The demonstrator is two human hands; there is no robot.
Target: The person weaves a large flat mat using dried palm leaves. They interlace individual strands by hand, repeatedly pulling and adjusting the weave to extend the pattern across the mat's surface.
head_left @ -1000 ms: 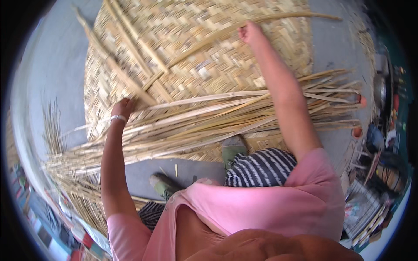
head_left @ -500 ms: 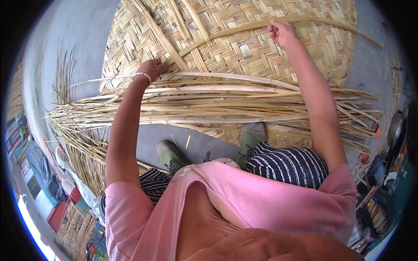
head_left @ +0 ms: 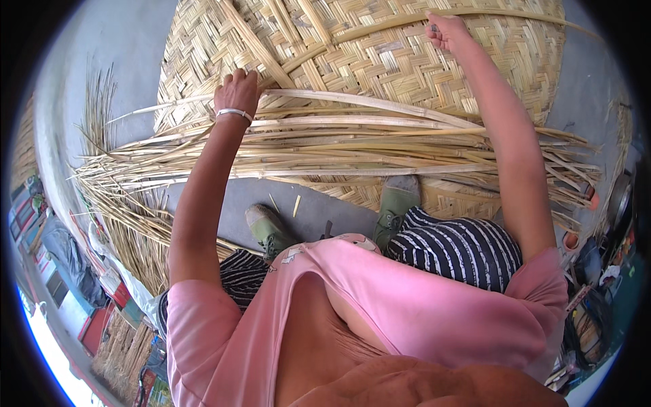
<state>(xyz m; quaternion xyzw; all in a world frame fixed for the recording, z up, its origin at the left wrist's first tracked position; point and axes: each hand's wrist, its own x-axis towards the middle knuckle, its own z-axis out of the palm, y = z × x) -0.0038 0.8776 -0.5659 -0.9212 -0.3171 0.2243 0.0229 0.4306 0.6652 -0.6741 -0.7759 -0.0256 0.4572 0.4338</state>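
Observation:
A large woven bamboo mat (head_left: 400, 71) with a herringbone pattern lies on the floor ahead of me. One long bamboo strip (head_left: 366, 31) runs in a curve across it, its right end reaching past the mat's edge. My right hand (head_left: 445, 32) is closed and pinches this strip between thumb and finger on the far right part of the mat. At the strip's left end, my left hand (head_left: 239, 91) is bent down against the weave, knuckles up, fingers curled on the strip; the fingertips are hidden. Several other loose strip ends (head_left: 254, 42) stand out from the weave between my hands.
A thick bundle of long split strips (head_left: 366, 146) lies across the mat's near side, with thinner ones (head_left: 135, 220) fanning out at left. My green shoes (head_left: 271, 229) stand on the grey floor (head_left: 315, 210). Clutter (head_left: 590, 298) sits at right, a grey cloth (head_left: 71, 254) at left.
My left hand has moved forward and turned knuckles up at the strip's left end. The right hand has shifted slightly right and away, still on the strip. The view has tilted slightly.

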